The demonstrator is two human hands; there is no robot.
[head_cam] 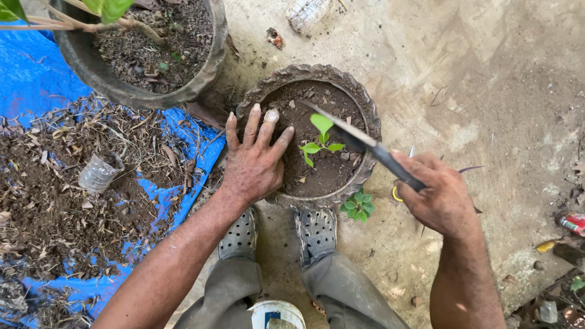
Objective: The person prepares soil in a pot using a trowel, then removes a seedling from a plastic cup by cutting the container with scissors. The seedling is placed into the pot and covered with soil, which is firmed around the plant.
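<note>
L hand (255, 161) spread flat on soil in pot (364, 109), just left of seedling (319, 139). R hand (440, 198) fisted on knife (356, 141), blade slanting up-left over seedling; L nearer.

A crushed red can (573, 223) lies at the right edge on the ground.

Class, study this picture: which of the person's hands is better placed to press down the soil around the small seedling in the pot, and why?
Probably the left hand: it lies flat and empty on the soil of the pot, fingers beside the seedling. The right hand is closed around a knife held over the pot.
</note>
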